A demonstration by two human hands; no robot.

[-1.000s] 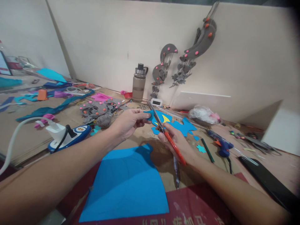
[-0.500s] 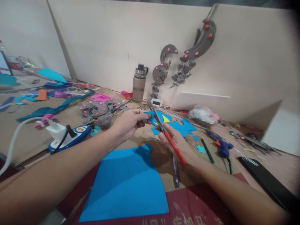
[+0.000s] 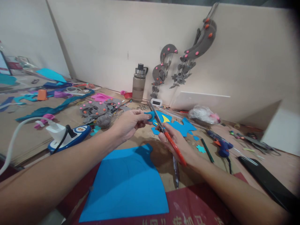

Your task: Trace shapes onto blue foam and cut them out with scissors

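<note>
Between thumb and fingers, my left hand (image 3: 133, 123) pinches a small blue foam piece (image 3: 150, 116). My right hand (image 3: 177, 140) is wrapped round the red handles of a pair of scissors (image 3: 173, 145). The scissor blades point up and to the left, right beside the piece; I cannot tell whether they touch it. Beyond the hands lie blue foam offcuts (image 3: 181, 126) and a yellow crescent (image 3: 166, 119). A large blue foam sheet (image 3: 127, 184) with faint drawn lines lies below my left forearm. A pen (image 3: 175, 173) rests beneath my right hand.
A water bottle (image 3: 139, 84) stands by the wall, near a small white digital display (image 3: 156, 102). Grey felt moon hangings (image 3: 201, 47) hang there. At right are a glue gun (image 3: 221, 145), a green stick (image 3: 207, 150) and a black phone (image 3: 264, 179). A power strip (image 3: 70, 137) sits left.
The blue foam piece has turned slightly in my left hand's pinch. Otherwise the hands, scissors and table items look nearly the same.
</note>
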